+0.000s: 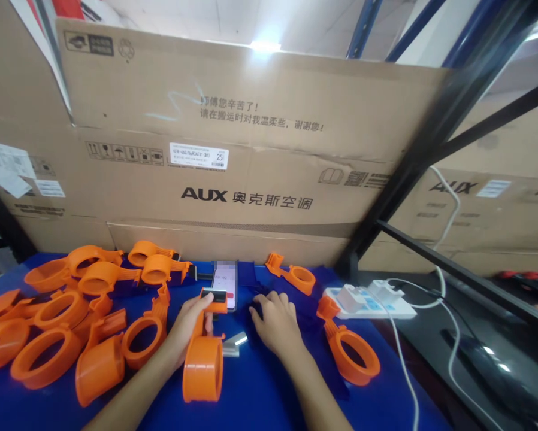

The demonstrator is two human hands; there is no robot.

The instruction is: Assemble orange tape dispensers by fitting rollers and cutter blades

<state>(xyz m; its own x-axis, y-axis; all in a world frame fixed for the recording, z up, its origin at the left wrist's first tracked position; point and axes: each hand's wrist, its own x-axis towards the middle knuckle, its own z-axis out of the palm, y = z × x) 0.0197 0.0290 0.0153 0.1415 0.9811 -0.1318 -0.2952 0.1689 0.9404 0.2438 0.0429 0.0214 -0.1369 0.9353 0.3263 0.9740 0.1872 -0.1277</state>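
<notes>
My left hand [190, 326] grips an orange plastic tape dispenser [203, 368], its round ring hanging toward me and a dark strip with a toothed edge at the top by my thumb. My right hand [275, 320] rests palm down on the blue surface, fingers apart and bent; a dark patch between thumb and forefinger is too unclear to name. Between the hands lie shiny metal pieces [235, 344], partly behind the held dispenser. A phone [224, 278] with a lit timer screen stands just beyond my left hand.
Several more orange tape dispensers [47, 356] are heaped on the left. Two others, one farther back [301, 278] and one nearer [353, 356], lie right. A white power strip [372, 302] with cables sits beside a black rack post [399, 161]. Cardboard boxes [251, 227] wall off the back.
</notes>
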